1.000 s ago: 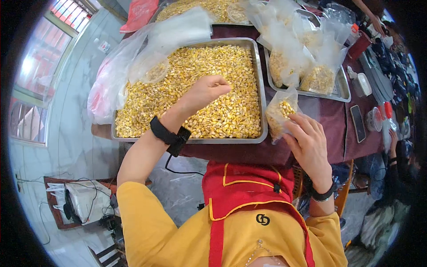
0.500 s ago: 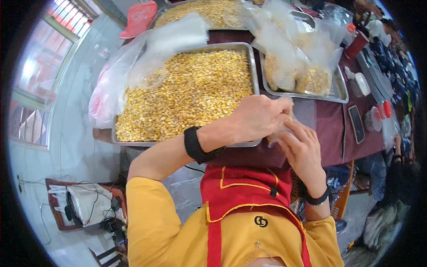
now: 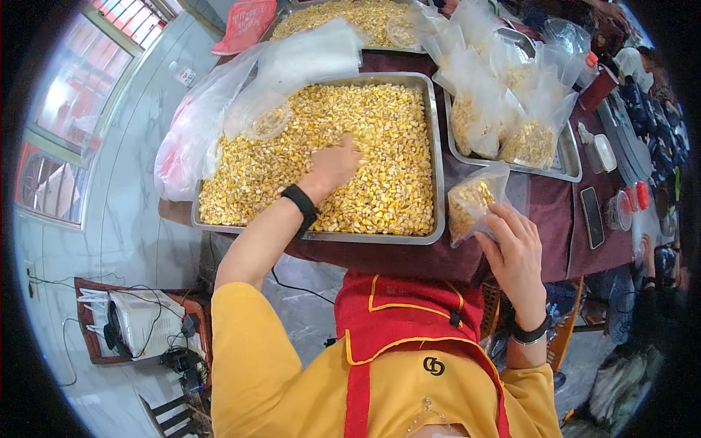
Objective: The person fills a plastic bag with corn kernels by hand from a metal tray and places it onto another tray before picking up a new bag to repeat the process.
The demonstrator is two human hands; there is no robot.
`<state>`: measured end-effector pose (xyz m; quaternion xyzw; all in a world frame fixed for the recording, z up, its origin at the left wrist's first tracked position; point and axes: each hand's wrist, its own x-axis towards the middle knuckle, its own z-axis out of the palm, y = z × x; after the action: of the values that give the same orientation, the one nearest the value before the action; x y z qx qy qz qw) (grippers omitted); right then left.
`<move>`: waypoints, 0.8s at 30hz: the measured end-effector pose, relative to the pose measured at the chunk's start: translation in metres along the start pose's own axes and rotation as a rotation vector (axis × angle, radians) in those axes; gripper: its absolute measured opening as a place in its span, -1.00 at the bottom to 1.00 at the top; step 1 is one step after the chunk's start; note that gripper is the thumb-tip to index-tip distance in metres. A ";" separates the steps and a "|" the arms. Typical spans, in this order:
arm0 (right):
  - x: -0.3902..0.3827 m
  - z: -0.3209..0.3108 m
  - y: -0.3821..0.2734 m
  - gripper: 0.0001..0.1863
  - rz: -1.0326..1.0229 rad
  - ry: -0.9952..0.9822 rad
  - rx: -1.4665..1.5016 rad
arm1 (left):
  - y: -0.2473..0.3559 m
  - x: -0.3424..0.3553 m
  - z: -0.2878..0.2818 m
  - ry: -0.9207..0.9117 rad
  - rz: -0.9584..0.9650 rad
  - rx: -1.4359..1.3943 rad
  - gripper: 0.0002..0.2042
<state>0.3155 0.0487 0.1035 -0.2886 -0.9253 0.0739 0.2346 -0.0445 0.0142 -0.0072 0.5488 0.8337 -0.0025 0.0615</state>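
My left hand (image 3: 336, 164) is down among yellow corn kernels (image 3: 380, 139), its forefinger stretched out and its other fingertips partly hidden. The kernels fill a wide metal tray (image 3: 438, 186) in front of me. Just right of this tray, my right hand (image 3: 517, 252) grips a small clear plastic bag (image 3: 471, 208) between thumb and fingers. Kernels are visible inside the bag, whose top corner points up.
Filled clear bags (image 3: 529, 142) crowd a second metal tray (image 3: 573, 164) at the right. Empty plastic bags (image 3: 314, 55) lie over the corn tray's far left, near a clear round tub (image 3: 270, 120). A phone (image 3: 592, 217) and red-lidded jars (image 3: 621, 208) are farther right.
My left hand has left the bag and moved left into the corn. The right hand keeps the bag, now in plainer view. The whole view has shifted slightly.
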 end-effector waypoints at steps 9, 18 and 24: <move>0.005 0.002 -0.001 -0.76 -0.035 -0.023 -0.015 | 0.058 -0.059 -0.018 -0.180 0.433 -0.200 -0.63; 0.030 -0.002 0.023 -0.88 0.074 0.186 0.033 | -0.016 -0.038 -0.039 -0.139 0.110 -0.312 -0.73; 0.053 -0.004 0.016 -0.90 0.099 0.239 0.131 | -0.013 -0.036 -0.031 -0.065 0.213 -0.739 -0.78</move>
<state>0.2868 0.0917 0.1237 -0.3247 -0.8685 0.1108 0.3577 -0.0457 -0.0215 0.0266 0.5728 0.7144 0.2868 0.2816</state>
